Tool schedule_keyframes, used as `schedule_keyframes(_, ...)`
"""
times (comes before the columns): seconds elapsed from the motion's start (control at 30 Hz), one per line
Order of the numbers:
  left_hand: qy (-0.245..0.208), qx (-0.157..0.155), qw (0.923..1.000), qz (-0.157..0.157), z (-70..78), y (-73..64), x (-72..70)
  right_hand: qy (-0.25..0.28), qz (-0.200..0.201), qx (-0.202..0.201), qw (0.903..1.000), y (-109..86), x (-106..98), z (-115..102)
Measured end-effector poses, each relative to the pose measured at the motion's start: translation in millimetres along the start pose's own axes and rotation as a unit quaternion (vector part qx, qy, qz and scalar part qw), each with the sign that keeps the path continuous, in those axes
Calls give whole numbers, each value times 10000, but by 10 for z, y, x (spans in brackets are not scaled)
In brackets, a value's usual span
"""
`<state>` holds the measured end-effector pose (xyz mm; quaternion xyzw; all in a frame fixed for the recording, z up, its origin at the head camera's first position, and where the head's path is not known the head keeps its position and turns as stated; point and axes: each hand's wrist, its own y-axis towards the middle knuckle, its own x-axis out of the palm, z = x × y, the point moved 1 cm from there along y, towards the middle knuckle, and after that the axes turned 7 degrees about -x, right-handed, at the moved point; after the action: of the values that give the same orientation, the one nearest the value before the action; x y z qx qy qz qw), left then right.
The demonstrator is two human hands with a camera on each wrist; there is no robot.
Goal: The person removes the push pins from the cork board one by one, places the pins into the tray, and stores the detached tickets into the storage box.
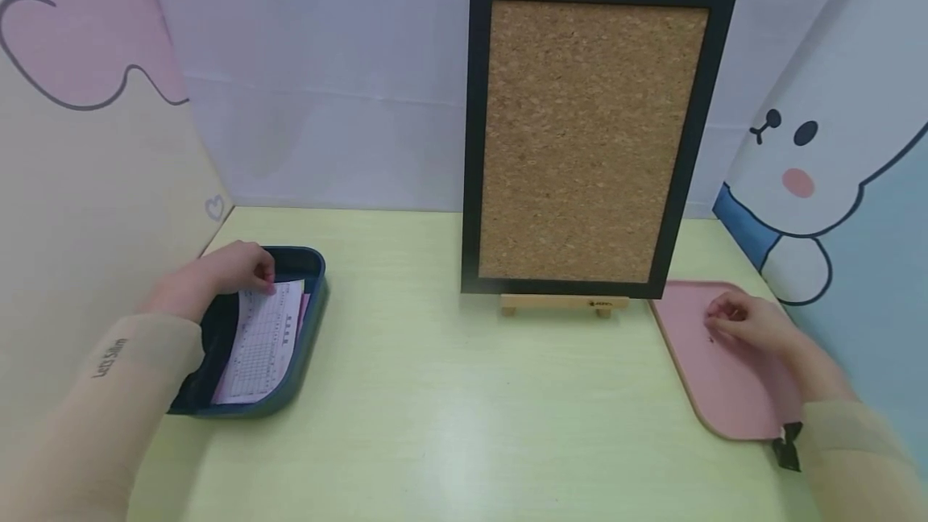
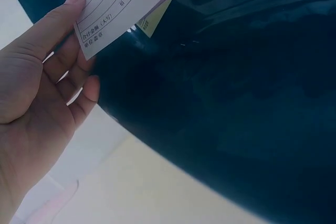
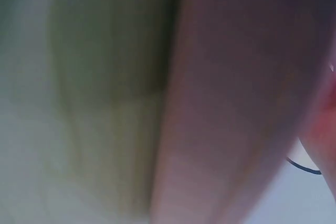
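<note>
At the left, my left hand [image 1: 235, 264] reaches into a dark teal tray [image 1: 313, 337]. It pinches the far end of a white receipt slip [image 1: 261, 345] printed with a grid. In the left wrist view the thumb lies on top of the receipt slip [image 2: 113, 3] near its corner, fingers beneath; pink and yellow sheets show under it. On the right, my right hand [image 1: 754, 325] hovers low over a pink tray [image 1: 739, 409], thumb and index fingertips close together. Tiny dark specks lie just below them; I cannot tell whether the fingers hold anything.
A black-framed cork board [image 1: 590, 143] leans on a small wooden stand [image 1: 565, 302] at the back. A black object [image 1: 788, 448] sits by the pink tray's near edge. Printed panels [image 1: 834, 167] enclose the table [image 1: 449, 409] at the sides.
</note>
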<state>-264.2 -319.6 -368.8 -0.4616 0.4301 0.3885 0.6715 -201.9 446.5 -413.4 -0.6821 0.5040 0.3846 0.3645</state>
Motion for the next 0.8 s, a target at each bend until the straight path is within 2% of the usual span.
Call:
schedule_keyframes(0.17, 106, 52, 9999, -83, 3, 18, 16, -5, -88, 26, 10000, 3, 12, 1)
schedule_keyframes(0.37, 9, -66, 9999, -112, 17, 33, 10, -36, -113, 50, 9999, 21, 15, 1)
schedule_keyframes(0.6, 32, 115, 9996, 244, 50, 24, -59, -10, -132, 9, 9999, 28, 8, 31)
schedule_keyframes(0.8, 56, 222, 9981, 577, 179, -37, -164, 76, -28, 116, 9999, -19, -107, -26)
